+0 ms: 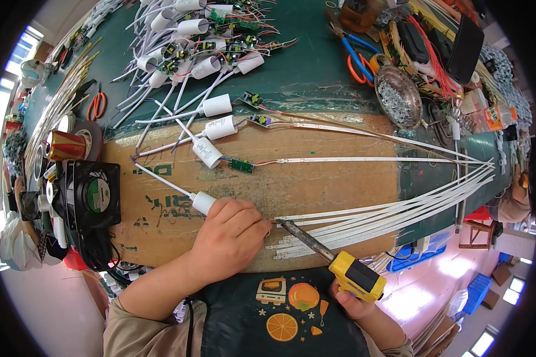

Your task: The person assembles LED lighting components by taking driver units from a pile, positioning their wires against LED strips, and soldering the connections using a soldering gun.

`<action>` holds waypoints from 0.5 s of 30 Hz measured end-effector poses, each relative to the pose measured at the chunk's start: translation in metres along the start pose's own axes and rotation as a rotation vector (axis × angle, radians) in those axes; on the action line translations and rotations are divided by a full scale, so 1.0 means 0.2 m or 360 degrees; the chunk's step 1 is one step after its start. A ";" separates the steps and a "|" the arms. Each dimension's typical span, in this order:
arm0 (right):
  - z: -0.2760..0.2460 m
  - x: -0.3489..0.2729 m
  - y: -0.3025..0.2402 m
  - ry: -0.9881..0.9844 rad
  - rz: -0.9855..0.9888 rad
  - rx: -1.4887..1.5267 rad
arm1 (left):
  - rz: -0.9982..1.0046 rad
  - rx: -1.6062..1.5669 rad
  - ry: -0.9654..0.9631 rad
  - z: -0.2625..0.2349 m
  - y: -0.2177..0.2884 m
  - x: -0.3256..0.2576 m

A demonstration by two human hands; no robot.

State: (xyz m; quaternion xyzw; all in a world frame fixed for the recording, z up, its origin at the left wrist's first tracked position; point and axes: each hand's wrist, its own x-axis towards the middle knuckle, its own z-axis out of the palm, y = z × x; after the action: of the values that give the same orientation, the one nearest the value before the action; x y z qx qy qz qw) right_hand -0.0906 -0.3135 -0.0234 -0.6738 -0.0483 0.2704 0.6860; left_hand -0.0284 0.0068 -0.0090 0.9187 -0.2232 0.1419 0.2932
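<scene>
Yellow-handled soldering iron (333, 259), dark tip on strips (363, 223).

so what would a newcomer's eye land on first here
Most likely the yellow-handled soldering iron in the right hand, its tip meeting the work pinched by the left hand at the near edge of the cardboard sheet. Next, the long white strips fanning out to the right, and the heap of white cylinders with circuit boards at the far side.

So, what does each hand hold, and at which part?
The right hand grips a yellow soldering iron by its handle. The left hand pinches something at its fingertips; what exactly cannot be told.
</scene>
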 end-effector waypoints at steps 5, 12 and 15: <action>0.01 -0.02 0.02 0.0096 0.0027 0.0125 | -0.0009 -0.0010 -0.0003 0.00 0.00 0.00; 0.00 -0.01 0.00 0.0027 -0.0021 0.0015 | 0.0001 -0.0003 -0.0015 0.00 0.00 0.00; 0.00 0.00 0.00 0.0079 -0.0016 0.0069 | -0.0002 0.0003 -0.0019 0.00 0.00 0.00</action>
State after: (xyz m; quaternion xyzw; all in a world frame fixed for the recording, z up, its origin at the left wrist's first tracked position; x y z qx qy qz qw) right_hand -0.0913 -0.3128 -0.0224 -0.6651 -0.0289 0.2511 0.7027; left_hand -0.0282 0.0062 -0.0087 0.9200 -0.2242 0.1365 0.2910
